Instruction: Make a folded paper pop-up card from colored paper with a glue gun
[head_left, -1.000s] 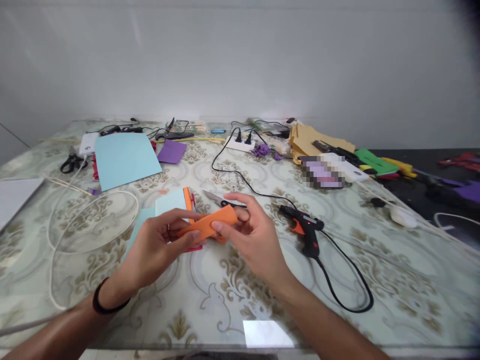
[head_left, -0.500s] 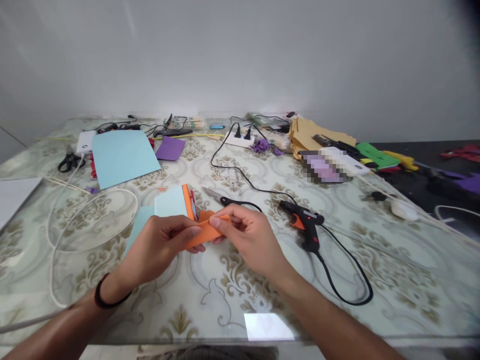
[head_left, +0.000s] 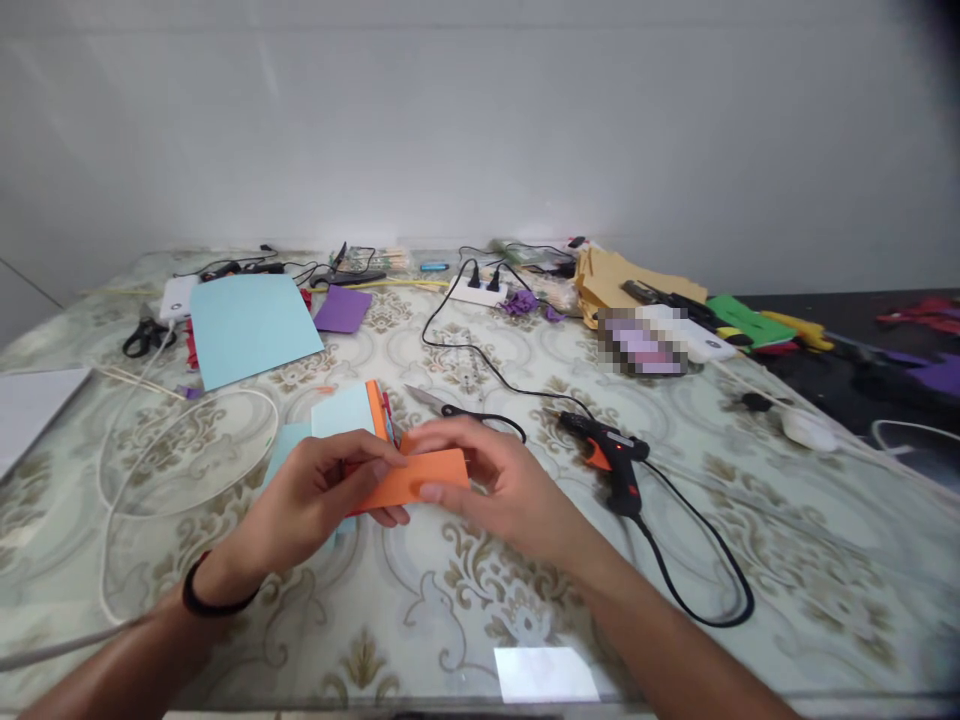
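Observation:
Both hands hold an orange strip of craft sheet (head_left: 430, 474) in front of me, just above the table. My left hand (head_left: 311, 497) pinches its left part between thumb and fingers. The right end lies in my right hand (head_left: 506, 480), thumb along the lower edge and fingers behind. Just beyond them is a pale blue folded piece (head_left: 341, 408) with an orange band (head_left: 376, 410) along its right edge; my left hand hides its near part. Scissors (head_left: 431, 400) lie behind my right hand, part of the handle covered.
A black glue gun (head_left: 619, 465) with a small red light lies right of my hands, its cord looping nearby. Further back are a light blue sheet (head_left: 255, 328), a purple piece (head_left: 343, 309), a white power strip (head_left: 478, 290) and brown envelopes (head_left: 630, 278). A white cable (head_left: 274, 400) curls at left.
The orange strip now lies flatter, with more of its face showing. My right thumb has moved down to its lower edge. The view has tilted up slightly.

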